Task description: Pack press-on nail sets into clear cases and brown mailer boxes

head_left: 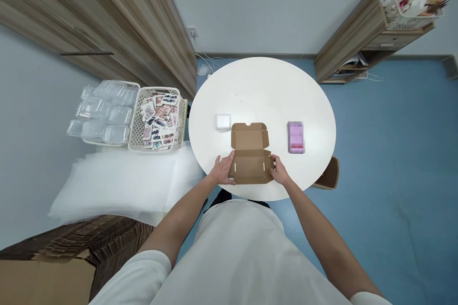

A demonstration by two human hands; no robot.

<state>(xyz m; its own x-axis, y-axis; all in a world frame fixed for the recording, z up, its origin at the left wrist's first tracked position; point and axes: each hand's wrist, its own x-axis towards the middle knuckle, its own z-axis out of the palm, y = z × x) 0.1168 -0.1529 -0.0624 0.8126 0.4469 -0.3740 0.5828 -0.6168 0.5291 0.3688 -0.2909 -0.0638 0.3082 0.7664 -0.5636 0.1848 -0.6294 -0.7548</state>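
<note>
A small brown cardboard mailer box lies near the front edge of a round white table, its lid flap open and pointing away from me. My left hand presses against the box's left side. My right hand grips its right side. A small white packet lies just left of the open lid. A pink card lies on the table to the right of the box, apart from both hands.
To my left a white basket holds several colourful cards, next to stacked clear plastic trays and white foam sheets. Flat cardboard is piled at the lower left. Wooden cabinets stand behind the table. Another brown box sits on the blue floor.
</note>
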